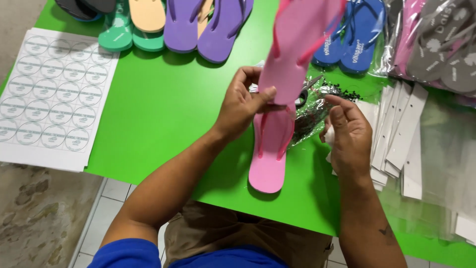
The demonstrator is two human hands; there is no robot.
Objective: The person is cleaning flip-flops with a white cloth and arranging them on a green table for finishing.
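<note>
My left hand (244, 105) grips the heel end of a pink flip-flop (297, 47) and holds it raised and tilted above the green table (163, 109). A second pink flip-flop (270, 154) lies flat on the table just below it, straps up. My right hand (348, 134) hovers to the right with fingers curled, pinching something small and white that I cannot make out. Between the hands lies a clear bag of small black parts (317, 106).
A sheet of round stickers (54, 97) lies at the left. Green, orange, purple and blue flip-flops (203, 22) line the far edge. Bagged grey and pink flip-flops (436, 39) sit at the far right. White card strips (401, 134) and clear bags lie on the right.
</note>
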